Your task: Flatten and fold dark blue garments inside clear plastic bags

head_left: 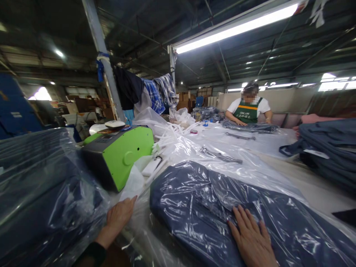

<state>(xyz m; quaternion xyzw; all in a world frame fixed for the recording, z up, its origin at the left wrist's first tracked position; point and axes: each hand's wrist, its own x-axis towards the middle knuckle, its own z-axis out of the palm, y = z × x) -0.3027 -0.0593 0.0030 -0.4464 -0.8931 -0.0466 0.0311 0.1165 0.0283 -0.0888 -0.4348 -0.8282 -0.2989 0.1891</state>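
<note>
A folded dark blue garment (194, 200) lies in a clear plastic bag (250, 170) on the table in front of me. My right hand (251, 237) rests flat on top of the bagged garment, fingers stretched out and slightly apart. My left hand (119, 217) lies on the loose plastic at the bag's left end, fingers together and extended, holding nothing that I can see. It sits between the garment and a stack of bagged dark garments (39, 193) at my left.
A green and grey machine (119, 155) stands left of centre, with white plastic pieces (169, 135) behind it. A pile of unbagged blue garments (328, 148) lies at the right. Across the table a person in a green apron (247, 111) handles bagged clothes. Shirts hang on a pole (155, 92).
</note>
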